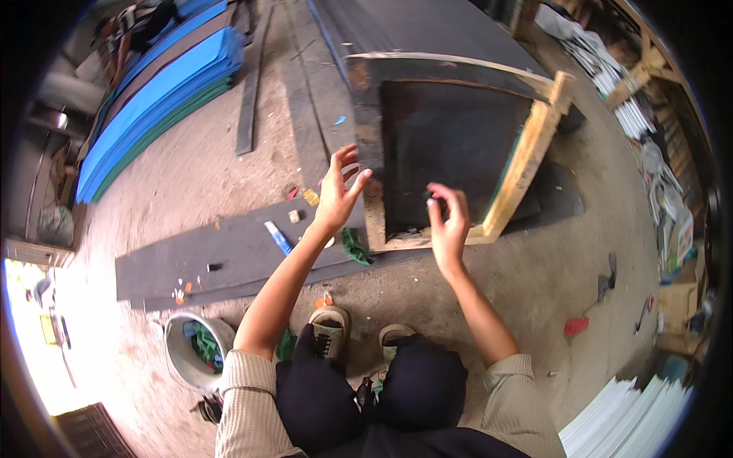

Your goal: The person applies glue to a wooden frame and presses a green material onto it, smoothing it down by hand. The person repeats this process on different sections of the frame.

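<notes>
A wooden frame with a dark panel [450, 145] stands in front of me; bare pale wood [521, 172] shows along its right side. My left hand [338, 195] is open beside the frame's left edge, fingers curved and apart; whether it touches the wood I cannot tell. My right hand [450, 225] is in front of the panel's lower part, thumb and forefinger pinched around a small dark bit that is too small to name. Below the frame's lower left corner lies a crumpled green cloth scrap [356, 246]. A blue and white tube [278, 237] lies left of it.
A long dark sheet [164, 267] lies under the frame. A grey bucket [177, 353] with green scraps stands at the lower left. Stacked blue and green sheets [164, 114] fill the upper left, with another person [126, 38] behind. White sheets [630, 420] are at the lower right.
</notes>
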A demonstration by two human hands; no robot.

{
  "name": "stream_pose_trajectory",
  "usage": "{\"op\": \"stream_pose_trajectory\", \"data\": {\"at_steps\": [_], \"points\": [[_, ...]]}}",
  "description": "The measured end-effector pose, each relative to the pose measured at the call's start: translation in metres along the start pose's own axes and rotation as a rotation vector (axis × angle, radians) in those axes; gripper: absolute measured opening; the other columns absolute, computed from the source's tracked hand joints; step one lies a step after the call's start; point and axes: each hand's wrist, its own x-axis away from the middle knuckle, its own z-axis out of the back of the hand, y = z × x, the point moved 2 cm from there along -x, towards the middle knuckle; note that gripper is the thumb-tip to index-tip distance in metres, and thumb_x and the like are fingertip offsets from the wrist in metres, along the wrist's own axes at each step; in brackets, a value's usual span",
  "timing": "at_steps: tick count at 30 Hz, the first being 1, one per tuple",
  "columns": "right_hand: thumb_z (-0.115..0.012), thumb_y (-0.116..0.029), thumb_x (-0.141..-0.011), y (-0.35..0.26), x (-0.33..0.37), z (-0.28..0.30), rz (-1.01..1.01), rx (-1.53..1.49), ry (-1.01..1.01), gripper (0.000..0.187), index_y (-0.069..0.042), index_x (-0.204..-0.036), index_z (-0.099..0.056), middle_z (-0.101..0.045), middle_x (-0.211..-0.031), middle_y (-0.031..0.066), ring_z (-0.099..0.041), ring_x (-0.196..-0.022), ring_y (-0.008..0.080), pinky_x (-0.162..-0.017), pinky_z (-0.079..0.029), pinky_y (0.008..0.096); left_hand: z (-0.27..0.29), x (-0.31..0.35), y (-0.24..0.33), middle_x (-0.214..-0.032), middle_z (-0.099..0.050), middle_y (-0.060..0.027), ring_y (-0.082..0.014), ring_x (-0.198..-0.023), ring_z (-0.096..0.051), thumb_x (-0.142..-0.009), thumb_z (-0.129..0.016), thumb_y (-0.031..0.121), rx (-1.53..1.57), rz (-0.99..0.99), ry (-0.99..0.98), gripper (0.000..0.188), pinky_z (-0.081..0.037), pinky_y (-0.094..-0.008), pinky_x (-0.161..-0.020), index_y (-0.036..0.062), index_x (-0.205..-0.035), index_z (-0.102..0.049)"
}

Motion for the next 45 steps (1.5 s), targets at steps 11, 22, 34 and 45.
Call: {"op": "stream_pose_trajectory", "data": {"at_steps": [11, 22, 34, 45], "points": [[-0.058, 0.009, -0.073, 0.01, 0.092, -0.126, -0.021, -0.114, -0.487, 0.033, -0.004, -0.104, -0.056, -0.048, -0.107, 0.0094, -0.056, -0.091, 0.0219, -0.075, -0.046, 0.0301, 0.111, 0.142, -0.051, -0.102, -0.058, -0.0107, -0.0159, -0.099, -0.054, -0.093, -0.044, 0.02, 0.147, 0.193, 0.319, 0.026, -0.042, -0.0317, -0.088, -0.0001, -0.11, -0.049], [-0.063, -0.003, -0.074, 0.031, 0.132, -0.115, 0.259, 0.464, -0.668, 0.03, 0.001, -0.102, -0.051, -0.045, -0.1, 0.0151, -0.051, -0.091, 0.0297, -0.078, -0.046, 0.0361, 0.106, 0.154, -0.092, -0.096, -0.061, -0.0079, -0.0122, -0.092, -0.055, -0.094, -0.043, 0.015, 0.219, 0.24, 0.389, 0.021, -0.04, -0.0265, -0.085, 0.0006, -0.103, -0.054], [-0.06, -0.014, -0.085, 0.032, 0.036, 0.026, -0.459, -0.376, 0.041, 0.025, 0.0, -0.099, -0.045, -0.05, -0.096, 0.0065, -0.048, -0.09, 0.0121, -0.08, -0.039, 0.0259, 0.054, 0.059, -0.019, -0.107, -0.056, -0.0107, -0.0178, -0.104, -0.051, -0.093, -0.043, 0.026, 0.157, 0.046, 0.112, 0.035, -0.037, -0.0325, -0.091, 0.002, -0.119, -0.042], [-0.043, -0.006, -0.089, 0.044, -0.094, 0.021, 0.14, 0.275, 0.613, 0.028, 0.006, -0.115, -0.041, -0.035, -0.123, 0.0225, -0.04, -0.112, 0.0345, -0.092, -0.035, 0.0423, -0.049, -0.019, -0.003, -0.082, -0.061, -0.014, -0.0197, -0.072, -0.053, -0.087, -0.053, 0.033, 0.032, -0.069, 0.441, 0.045, -0.043, -0.032, -0.072, -0.0059, -0.108, -0.049]]}}
